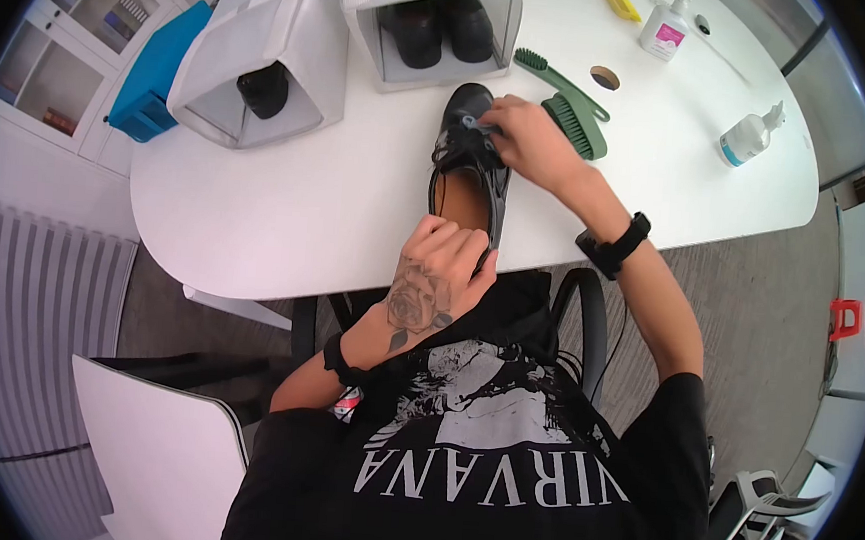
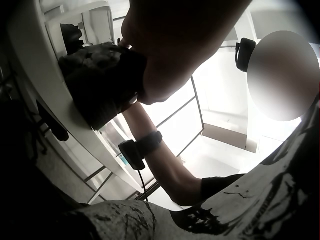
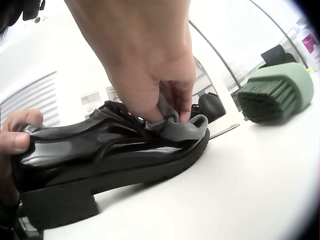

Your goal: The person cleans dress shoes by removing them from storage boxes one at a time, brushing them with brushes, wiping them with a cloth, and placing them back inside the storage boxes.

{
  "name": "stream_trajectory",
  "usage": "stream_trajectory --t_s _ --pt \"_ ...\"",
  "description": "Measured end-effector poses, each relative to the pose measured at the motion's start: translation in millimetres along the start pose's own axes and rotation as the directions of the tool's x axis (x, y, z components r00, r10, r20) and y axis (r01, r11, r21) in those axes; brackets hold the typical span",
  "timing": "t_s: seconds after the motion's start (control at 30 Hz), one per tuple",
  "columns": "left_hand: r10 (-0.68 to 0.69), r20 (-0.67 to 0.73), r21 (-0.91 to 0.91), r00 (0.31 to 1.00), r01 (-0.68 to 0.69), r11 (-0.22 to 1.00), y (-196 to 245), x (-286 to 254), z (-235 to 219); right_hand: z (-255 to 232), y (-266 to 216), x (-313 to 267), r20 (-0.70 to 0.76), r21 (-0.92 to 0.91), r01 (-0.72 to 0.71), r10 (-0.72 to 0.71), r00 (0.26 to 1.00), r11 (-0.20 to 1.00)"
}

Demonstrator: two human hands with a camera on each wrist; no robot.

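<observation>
A glossy black lace-up shoe [image 1: 495, 189] with a tan insole lies on the white table, its toe pointing away from the person. At the heel, the left hand [image 1: 423, 284] grips the shoe's back edge; in the right wrist view its fingers [image 3: 19, 142] curl over the heel. The right hand [image 1: 537, 145] pinches a bunched grey cloth [image 3: 185, 131] against the upper near the toe, just ahead of the laces [image 3: 117, 107]. In the left wrist view the shoe [image 2: 95, 95] shows only as a dark shape.
Right of the shoe lie a green brush [image 1: 587, 138] and a slimmer green brush [image 1: 571, 87]. Behind stand two white shoe boxes [image 1: 321, 72] with black shoes inside, beside a blue case [image 1: 147, 115]. Pump bottles [image 1: 662, 30] and a yellow object [image 1: 622, 3] stand farther right.
</observation>
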State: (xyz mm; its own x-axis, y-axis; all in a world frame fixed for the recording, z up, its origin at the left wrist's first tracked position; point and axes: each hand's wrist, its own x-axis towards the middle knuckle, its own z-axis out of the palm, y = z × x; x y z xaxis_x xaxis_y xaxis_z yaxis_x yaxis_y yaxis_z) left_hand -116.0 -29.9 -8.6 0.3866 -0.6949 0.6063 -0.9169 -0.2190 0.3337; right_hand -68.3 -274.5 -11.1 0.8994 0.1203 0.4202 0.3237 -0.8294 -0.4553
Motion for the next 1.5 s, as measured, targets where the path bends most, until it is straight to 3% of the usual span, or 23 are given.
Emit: stream_trajectory --t_s 0.1,0.17,0.23,0.3,0.43,0.5,0.57,0.63,0.77,0.87,1.03,1.13,1.3,1.37,1.43,1.5 --pt "0.025 0.006 -0.005 1.000 -0.025 1.000 -2.1 0.2 -1.5 5.6 15.8 25.4 0.022 -0.119 0.071 -0.069 0.997 0.990" --pt "0.046 0.011 -0.002 0.999 -0.046 0.999 -1.2 -1.4 -2.7 16.9 21.8 49.9 0.023 -0.143 0.012 -0.009 1.000 0.990" --pt "0.036 0.022 -0.003 0.999 -0.036 0.999 -2.4 -0.2 -4.0 32.9 28.9 76.6 -0.111 -0.177 0.108 -0.129 0.985 0.978" --pt "0.025 0.035 0.003 0.999 -0.025 1.000 -2.7 -0.3 -6.8 40.6 25.3 89.2 -0.042 -0.268 0.106 -0.122 0.992 0.958" --pt "-0.007 0.053 -0.011 0.999 0.007 1.000 -3.5 -1.1 -6.7 30.3 18.2 82.1 0.058 -0.094 0.160 -0.155 0.986 0.983" --pt "-0.010 0.039 -0.013 0.999 0.010 1.000 -5.8 -1.4 -6.3 11.5 20.5 67.2 0.175 0.188 0.052 -0.085 0.981 0.981" --pt "-0.026 0.021 -0.023 0.999 0.027 0.999 -3.8 -4.6 -4.2 -4.7 27.4 45.7 0.183 0.238 -0.109 0.065 0.981 0.965" --pt "-0.004 0.007 -0.040 1.000 0.004 0.999 -6.1 -3.3 -4.2 -18.1 28.6 32.0 0.157 0.171 -0.202 0.175 0.972 0.965" --pt "-0.003 0.024 -0.034 1.000 0.003 0.999 -7.4 -4.2 -3.4 -14.9 32.6 40.1 0.133 0.128 -0.214 0.197 0.971 0.968" --pt "0.022 -0.001 -0.026 1.000 -0.022 0.999 -6.5 -3.5 -2.6 -1.4 47.1 65.2 -0.023 -0.049 -0.042 0.040 0.999 0.998" --pt "0.006 -0.004 -0.058 1.000 -0.006 0.998 -8.3 -3.7 -5.3 11.8 52.1 75.9 -0.109 -0.080 -0.067 0.058 0.992 0.994" --pt "0.007 -0.021 -0.090 1.000 -0.008 0.996 -11.8 -5.0 -5.0 -6.1 32.7 51.6 0.036 0.083 -0.142 0.139 0.990 0.986" --pt "0.032 -0.044 -0.099 0.999 -0.036 0.994 -13.2 -4.7 -2.3 -22.7 5.1 16.4 0.125 0.041 -0.163 0.157 0.980 0.986" --pt "0.059 -0.055 -0.093 0.997 -0.064 0.994 -12.4 -6.6 -3.7 -29.4 9.9 23.6 0.239 0.155 -0.258 0.217 0.946 0.953" --pt "0.022 -0.005 -0.085 1.000 -0.022 0.996 -11.6 -5.8 -5.2 -28.5 14.4 35.1 0.221 0.174 -0.228 0.187 0.957 0.958" --pt "0.013 -0.013 -0.097 1.000 -0.014 0.995 -12.2 -7.8 -6.7 -21.1 9.8 50.7 0.159 0.435 -0.102 0.035 0.987 0.894"
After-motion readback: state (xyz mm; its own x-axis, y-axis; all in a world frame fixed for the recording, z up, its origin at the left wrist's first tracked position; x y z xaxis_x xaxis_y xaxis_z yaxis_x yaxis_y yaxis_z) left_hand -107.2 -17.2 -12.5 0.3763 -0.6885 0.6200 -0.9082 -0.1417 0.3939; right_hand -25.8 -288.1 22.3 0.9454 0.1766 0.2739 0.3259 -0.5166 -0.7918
